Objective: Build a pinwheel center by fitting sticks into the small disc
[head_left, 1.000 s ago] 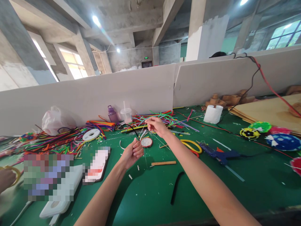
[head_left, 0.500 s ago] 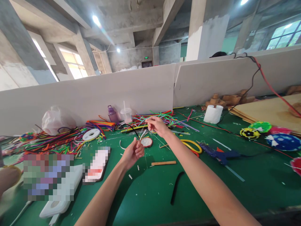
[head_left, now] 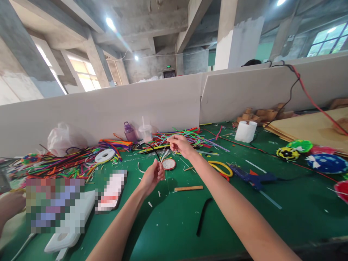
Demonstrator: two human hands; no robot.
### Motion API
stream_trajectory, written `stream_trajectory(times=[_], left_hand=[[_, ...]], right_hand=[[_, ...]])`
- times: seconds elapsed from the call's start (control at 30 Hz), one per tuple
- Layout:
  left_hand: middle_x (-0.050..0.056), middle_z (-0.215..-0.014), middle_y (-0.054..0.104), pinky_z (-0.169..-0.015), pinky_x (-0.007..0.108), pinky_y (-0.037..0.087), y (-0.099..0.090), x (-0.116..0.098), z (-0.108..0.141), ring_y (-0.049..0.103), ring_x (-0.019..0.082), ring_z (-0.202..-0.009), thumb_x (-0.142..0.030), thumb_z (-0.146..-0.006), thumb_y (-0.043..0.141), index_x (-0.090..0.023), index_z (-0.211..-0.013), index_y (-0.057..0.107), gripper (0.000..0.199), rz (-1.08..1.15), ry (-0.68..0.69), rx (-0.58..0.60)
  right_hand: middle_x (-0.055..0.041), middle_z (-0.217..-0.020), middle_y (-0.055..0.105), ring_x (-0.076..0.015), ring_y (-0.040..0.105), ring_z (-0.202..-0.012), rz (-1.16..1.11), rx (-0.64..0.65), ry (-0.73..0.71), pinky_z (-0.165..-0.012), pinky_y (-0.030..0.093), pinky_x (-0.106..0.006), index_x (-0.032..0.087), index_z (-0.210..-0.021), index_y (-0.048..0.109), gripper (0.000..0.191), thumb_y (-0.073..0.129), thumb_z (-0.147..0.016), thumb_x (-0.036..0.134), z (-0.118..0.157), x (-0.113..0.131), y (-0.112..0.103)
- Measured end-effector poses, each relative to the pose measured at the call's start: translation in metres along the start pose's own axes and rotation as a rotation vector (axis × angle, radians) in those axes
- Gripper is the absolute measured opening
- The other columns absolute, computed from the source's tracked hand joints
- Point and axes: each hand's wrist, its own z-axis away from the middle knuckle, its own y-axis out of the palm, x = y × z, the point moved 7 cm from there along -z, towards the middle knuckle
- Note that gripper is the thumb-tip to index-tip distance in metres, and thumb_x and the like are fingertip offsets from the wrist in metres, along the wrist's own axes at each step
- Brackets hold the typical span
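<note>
From afar I see the left hand (head_left: 152, 176) and right hand (head_left: 181, 146) both pinched tight on thread (head_left: 165, 151), which might slip or tangle if either loosens.

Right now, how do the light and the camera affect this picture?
Head view throughout: glare streaks from the leftmost white ceiling lamp; a shadow lies beside the bare left forearm on the green tabletop; square blocks mask most of the flat rectangular phone; thin white threads are too fine to trace fully.
</note>
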Motion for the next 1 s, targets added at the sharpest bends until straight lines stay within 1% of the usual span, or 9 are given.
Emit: stream_trajectory(times=[0.17, 0.3, 0.37, 0.43, 0.53, 0.6, 0.67, 0.83, 1.0], left_hand=[[-0.007, -0.051, 0.027, -0.044, 0.018, 0.028, 0.0, -0.002, -0.001, 0.026, 0.006, -0.043, -0.043, -0.089, 0.049, -0.017, -0.061, 0.039, 0.04, 0.078, 0.007, -0.007], [-0.008, -0.05, 0.023, -0.042, 0.018, 0.026, 0.003, -0.003, 0.0, 0.023, 0.006, -0.041, -0.041, -0.089, 0.05, -0.017, -0.059, 0.037, 0.04, 0.121, 0.0, 0.006], [-0.007, -0.049, 0.026, -0.043, 0.019, 0.027, 0.003, -0.002, 0.0, 0.026, 0.006, -0.041, -0.042, -0.088, 0.05, -0.017, -0.058, 0.04, 0.04, 0.071, 0.003, 0.008], [-0.004, -0.05, 0.036, -0.046, 0.02, 0.032, 0.002, -0.001, 0.0, 0.032, 0.007, -0.043, -0.045, -0.088, 0.049, -0.015, -0.062, 0.049, 0.04, -0.012, 0.006, -0.002], [0.001, -0.062, 0.052, -0.05, 0.022, 0.036, -0.003, 0.0, 0.0, 0.043, 0.009, -0.05, -0.048, -0.085, 0.051, -0.013, -0.083, 0.064, 0.038, -0.128, 0.021, -0.04], [0.003, -0.071, 0.057, -0.053, 0.022, 0.038, -0.006, -0.002, 0.0, 0.048, 0.009, -0.055, -0.045, -0.082, 0.057, -0.012, -0.095, 0.067, 0.037, -0.174, 0.041, -0.069], [0.004, -0.075, 0.058, -0.057, 0.022, 0.039, -0.008, -0.003, 0.0, 0.049, 0.009, -0.059, -0.042, -0.079, 0.063, -0.012, -0.098, 0.068, 0.036, -0.195, 0.054, -0.081], [0.002, -0.07, 0.056, -0.06, 0.02, 0.04, -0.009, -0.004, 0.001, 0.048, 0.008, -0.059, -0.039, -0.077, 0.068, -0.012, -0.103, 0.069, 0.038, -0.174, 0.03, -0.093], [0.001, -0.066, 0.055, -0.058, 0.018, 0.04, -0.009, -0.005, 0.002, 0.047, 0.007, -0.058, -0.036, -0.073, 0.071, -0.012, -0.098, 0.071, 0.035, -0.126, 0.016, -0.113]], right_hand=[[0.006, -0.046, 0.051, -0.007, 0.046, -0.038, 0.014, -0.006, -0.004, -0.037, 0.03, -0.02, 0.016, -0.064, 0.054, 0.026, 0.072, -0.063, 0.034, -0.002, -0.003, 0.0], [0.0061, -0.046, 0.051, -0.0069, 0.047, -0.037, 0.015, -0.012, -0.013, -0.037, 0.031, -0.019, 0.016, -0.064, 0.054, 0.026, 0.072, -0.063, 0.034, -0.002, -0.003, -0.001], [0.0063, -0.046, 0.05, -0.0067, 0.047, -0.037, 0.013, -0.012, -0.011, -0.037, 0.031, -0.019, 0.016, -0.063, 0.053, 0.026, 0.071, -0.063, 0.034, -0.001, -0.003, -0.001], [0.0066, -0.046, 0.049, -0.0069, 0.047, -0.037, 0.018, -0.001, 0.001, -0.037, 0.031, -0.019, 0.016, -0.063, 0.053, 0.025, 0.071, -0.063, 0.033, -0.001, -0.002, 0.0], [0.0069, -0.044, 0.047, -0.0073, 0.048, -0.037, 0.072, 0.003, 0.022, -0.036, 0.031, -0.019, 0.016, -0.062, 0.052, 0.023, 0.069, -0.065, 0.031, 0.001, -0.002, 0.002], [0.0072, -0.043, 0.045, -0.0075, 0.048, -0.036, 0.119, 0.005, 0.031, -0.036, 0.03, -0.019, 0.015, -0.063, 0.053, 0.02, 0.067, -0.066, 0.029, 0.002, 0.0, 0.005], [0.0074, -0.042, 0.045, -0.0077, 0.048, -0.035, 0.154, 0.016, 0.032, -0.035, 0.03, -0.019, 0.015, -0.064, 0.054, 0.017, 0.065, -0.068, 0.027, 0.003, 0.001, 0.008], [0.0064, -0.044, 0.047, -0.0074, 0.048, -0.036, 0.17, 0.056, 0.036, -0.036, 0.03, -0.019, 0.014, -0.065, 0.055, 0.017, 0.065, -0.069, 0.027, 0.005, 0.004, 0.013], [0.0049, -0.047, 0.052, -0.0068, 0.049, -0.039, 0.094, 0.111, 0.081, -0.037, 0.03, -0.018, 0.013, -0.071, 0.058, 0.021, 0.068, -0.069, 0.032, 0.007, -0.001, 0.015]])
